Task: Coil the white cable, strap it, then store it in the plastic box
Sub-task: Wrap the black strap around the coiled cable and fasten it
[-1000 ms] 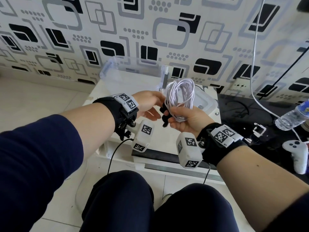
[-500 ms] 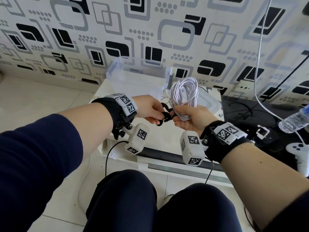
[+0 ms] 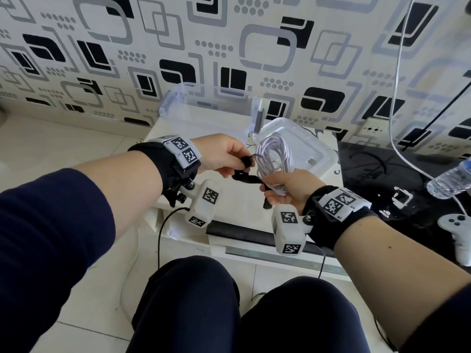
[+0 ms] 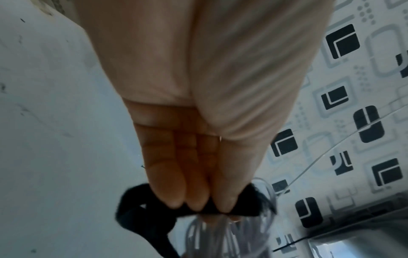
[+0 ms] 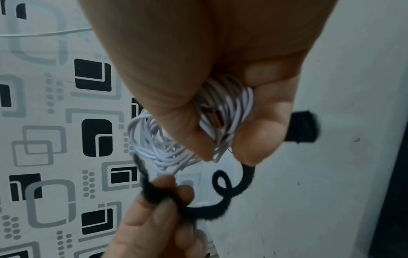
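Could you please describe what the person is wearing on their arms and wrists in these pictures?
Dark navy sleeves are pushed up, leaving the forearms bare. The left hand and right hand each have a black wrist strap carrying white blocks printed with black-and-white square markers. A white camera housing hangs beneath each wrist, trailing a thin black cable.

The left hand [image 4: 198, 122] is reaching away from the camera, its fingertips [image 4: 174, 199] pinching a black strap [image 4: 141, 220] that is looping down to the left; blurred loops of the white cable [image 4: 232, 235] are showing just beyond, patterned wallpaper [image 4: 353, 104] filling the right side
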